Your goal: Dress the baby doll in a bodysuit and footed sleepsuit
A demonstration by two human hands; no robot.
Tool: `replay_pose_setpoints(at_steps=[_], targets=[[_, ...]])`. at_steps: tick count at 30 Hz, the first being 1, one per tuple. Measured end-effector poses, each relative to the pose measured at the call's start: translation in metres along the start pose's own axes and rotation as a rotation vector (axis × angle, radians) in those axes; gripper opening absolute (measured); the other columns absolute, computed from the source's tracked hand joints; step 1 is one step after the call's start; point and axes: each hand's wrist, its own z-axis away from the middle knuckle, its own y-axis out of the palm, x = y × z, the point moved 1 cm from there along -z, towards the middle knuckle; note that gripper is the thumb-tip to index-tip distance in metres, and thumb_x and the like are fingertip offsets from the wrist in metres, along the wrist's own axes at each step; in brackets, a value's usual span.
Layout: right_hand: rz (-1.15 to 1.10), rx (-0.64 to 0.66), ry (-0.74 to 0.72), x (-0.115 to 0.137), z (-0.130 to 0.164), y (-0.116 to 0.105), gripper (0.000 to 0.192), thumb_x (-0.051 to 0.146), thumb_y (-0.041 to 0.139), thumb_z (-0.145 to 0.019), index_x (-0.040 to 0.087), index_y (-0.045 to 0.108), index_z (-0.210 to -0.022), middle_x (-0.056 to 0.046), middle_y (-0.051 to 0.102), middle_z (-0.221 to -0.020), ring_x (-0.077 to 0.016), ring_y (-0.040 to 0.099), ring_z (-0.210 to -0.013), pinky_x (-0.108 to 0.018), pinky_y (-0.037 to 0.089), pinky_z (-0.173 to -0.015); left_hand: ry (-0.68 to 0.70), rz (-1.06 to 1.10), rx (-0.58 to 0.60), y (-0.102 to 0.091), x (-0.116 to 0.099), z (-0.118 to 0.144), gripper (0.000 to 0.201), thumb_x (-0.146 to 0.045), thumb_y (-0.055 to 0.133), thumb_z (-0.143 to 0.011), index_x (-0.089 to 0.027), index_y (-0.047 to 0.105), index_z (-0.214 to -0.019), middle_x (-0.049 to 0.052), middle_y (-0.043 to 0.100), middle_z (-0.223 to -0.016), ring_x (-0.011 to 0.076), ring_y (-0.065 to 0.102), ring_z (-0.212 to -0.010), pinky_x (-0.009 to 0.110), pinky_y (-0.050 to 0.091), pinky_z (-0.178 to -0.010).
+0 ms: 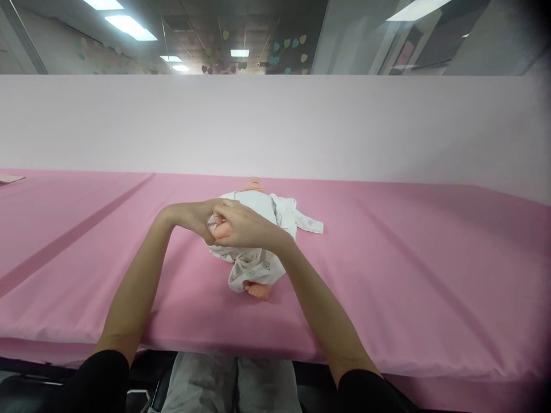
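A baby doll [257, 290] lies on the pink table cover [387, 258], head [253, 184] away from me and feet toward me. It wears a white printed baby garment [267, 215], with one sleeve [310, 223] spread to the right. My left hand [193, 214] grips the garment's fabric at the doll's left side. My right hand [243, 225] is closed around one of the doll's limbs, a pink foot or hand showing between my fingers. Both hands meet over the doll's middle.
A tall pale pink partition [275, 123] runs along the table's far edge. A small flat item [9, 178] lies at the far left. The table's near edge [224, 341] sits just above my lap.
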Motion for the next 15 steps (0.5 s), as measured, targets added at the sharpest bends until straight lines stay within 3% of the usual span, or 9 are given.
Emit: replay_pose_setpoints(at_steps=[4, 8, 12, 15], targets=[[0.09, -0.084, 0.04, -0.001, 0.004, -0.009, 0.031, 0.031, 0.065, -0.064, 0.021, 0.037, -0.072, 0.0, 0.048, -0.082, -0.0158, 0.045, -0.074, -0.026, 0.032, -0.057, 0.014, 0.026, 0.002, 0.006, -0.01, -0.008, 0.033, -0.023, 0.065, -0.055, -0.019, 0.055, -0.086, 0.003, 0.059, -0.086, 0.0191, 0.056, -0.075, 0.026, 0.043, -0.056], [0.05, -0.13, 0.099, -0.004, 0.01, -0.021, 0.038, 0.045, 0.07, -0.065, 0.022, 0.041, -0.075, 0.002, 0.048, -0.077, -0.0151, 0.045, -0.07, -0.025, 0.031, -0.055, -0.017, 0.003, -0.132, 0.007, -0.012, -0.011, 0.041, -0.026, 0.066, -0.058, -0.018, 0.057, -0.098, 0.003, 0.062, -0.095, 0.019, 0.057, -0.077, 0.025, 0.043, -0.058], [-0.158, -0.214, 0.128, -0.027, 0.011, -0.034, 0.026, 0.045, 0.056, -0.082, 0.021, 0.049, -0.08, 0.0, 0.053, -0.078, -0.0142, 0.048, -0.07, -0.025, 0.035, -0.058, 0.01, 0.012, -0.189, 0.002, -0.014, -0.004, 0.044, -0.031, 0.061, -0.068, -0.022, 0.06, -0.111, 0.003, 0.063, -0.11, 0.021, 0.059, -0.093, 0.026, 0.047, -0.071], [-0.118, -0.355, 0.228, -0.062, 0.01, -0.038, 0.025, 0.04, 0.041, -0.091, 0.02, 0.052, -0.081, -0.002, 0.058, -0.079, -0.0145, 0.052, -0.071, -0.026, 0.037, -0.061, 0.05, -0.026, -0.243, -0.003, -0.013, 0.001, 0.041, -0.032, 0.059, -0.07, -0.024, 0.063, -0.11, 0.003, 0.06, -0.121, 0.023, 0.055, -0.107, 0.029, 0.047, -0.083]])
